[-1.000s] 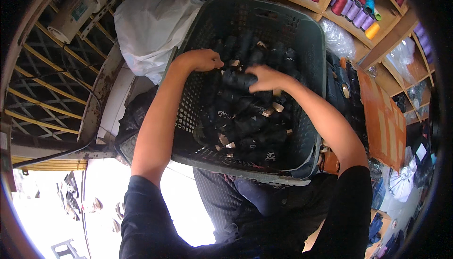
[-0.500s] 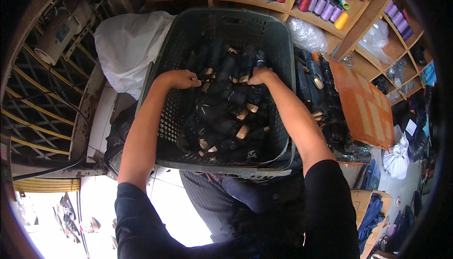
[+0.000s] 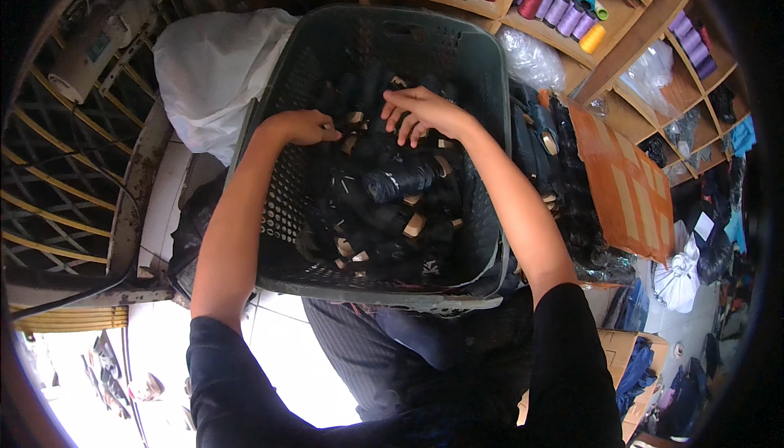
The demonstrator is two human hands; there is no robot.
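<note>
A dark green plastic basket [image 3: 282, 80] stands in front of me, filled with dark rolled bundles that have tan, wooden-looking ends, like folded compact umbrellas. My right hand [image 3: 420, 115] hovers over the heap with its fingers spread and nothing in them. Just below it, one dark rolled bundle [image 3: 398, 182] lies crosswise on top, its tan end toward the right. Inside the left wall, my left hand [image 3: 306, 128] is closed, fingers curled and thumb pressed in. Whatever it grips is hidden among the dark bundles near a tan end [image 3: 354, 117].
A white plastic sack [image 3: 220, 72] leans against the basket's left side. To the right are more wrapped dark bundles [image 3: 563, 178] and a brown taped cardboard sheet [image 3: 625, 178]. Behind stand wooden shelves [image 3: 457, 0] with colourful thread spools. A metal grille [image 3: 65, 178] is at left.
My right hand has opened and moved left, away from a bundle at the right. A rolled bundle now lies crosswise on the heap. My left hand stays closed in about the same place.
</note>
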